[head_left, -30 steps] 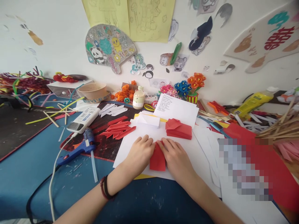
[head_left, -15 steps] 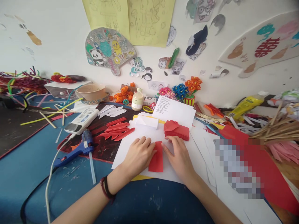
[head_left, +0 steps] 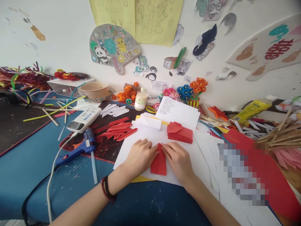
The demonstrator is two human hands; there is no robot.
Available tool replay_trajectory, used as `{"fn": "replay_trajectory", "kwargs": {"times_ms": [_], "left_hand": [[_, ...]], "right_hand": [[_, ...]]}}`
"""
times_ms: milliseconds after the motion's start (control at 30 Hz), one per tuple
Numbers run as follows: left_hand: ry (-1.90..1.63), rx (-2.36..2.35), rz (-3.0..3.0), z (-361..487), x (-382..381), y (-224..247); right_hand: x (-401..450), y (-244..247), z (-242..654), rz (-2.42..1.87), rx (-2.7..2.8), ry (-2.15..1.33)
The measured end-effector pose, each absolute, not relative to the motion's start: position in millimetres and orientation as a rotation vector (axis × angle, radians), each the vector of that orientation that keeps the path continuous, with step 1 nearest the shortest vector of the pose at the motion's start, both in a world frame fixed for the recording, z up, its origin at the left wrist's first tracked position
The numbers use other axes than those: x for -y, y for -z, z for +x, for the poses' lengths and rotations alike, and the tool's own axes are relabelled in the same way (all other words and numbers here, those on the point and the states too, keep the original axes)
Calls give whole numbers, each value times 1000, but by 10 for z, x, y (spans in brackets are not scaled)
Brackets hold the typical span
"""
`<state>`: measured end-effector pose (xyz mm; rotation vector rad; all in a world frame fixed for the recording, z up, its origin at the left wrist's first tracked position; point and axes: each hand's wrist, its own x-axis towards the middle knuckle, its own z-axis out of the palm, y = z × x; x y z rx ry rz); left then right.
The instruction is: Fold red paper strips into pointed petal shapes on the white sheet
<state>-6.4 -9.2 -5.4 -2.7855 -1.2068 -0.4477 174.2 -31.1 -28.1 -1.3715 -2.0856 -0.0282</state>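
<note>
A red paper rectangle (head_left: 159, 164) lies on white sheets (head_left: 131, 155) in front of me, its far end narrowed to a folded point. My left hand (head_left: 143, 155) pinches the left side of that far end, thumb on the paper. On the opposite side, my right hand (head_left: 176, 157) presses the top right corner inward with closed fingers. Just beyond my right hand sits a stack of red paper rectangles (head_left: 180, 135), with a folded piece on top. Folded red paper strips (head_left: 119, 128) lie in a pile beyond my left hand. Folded white paper (head_left: 150, 122) rests between the two.
A blue glue gun (head_left: 81, 149) with a glue stick and a white power bank (head_left: 84, 119) with its cable lie to the left. A bottle (head_left: 140, 101), a bowl (head_left: 94, 90) and paper flowers (head_left: 184, 92) line the wall. Red paper (head_left: 263, 169) covers the right side.
My right hand has moved left onto the red paper's far right corner, which is now folded inward. My left hand keeps its hold. The view has shifted slightly.
</note>
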Motion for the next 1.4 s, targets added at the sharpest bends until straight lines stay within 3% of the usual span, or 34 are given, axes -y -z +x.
{"fn": "replay_trajectory", "kwargs": {"times_ms": [767, 1400], "left_hand": [[390, 1243, -2795, -63, 75, 85], [397, 1254, -2818, -31, 66, 110]], "right_hand": [[341, 366, 1710, -1325, 1958, -228], [416, 338, 1602, -1439, 2178, -15]]}}
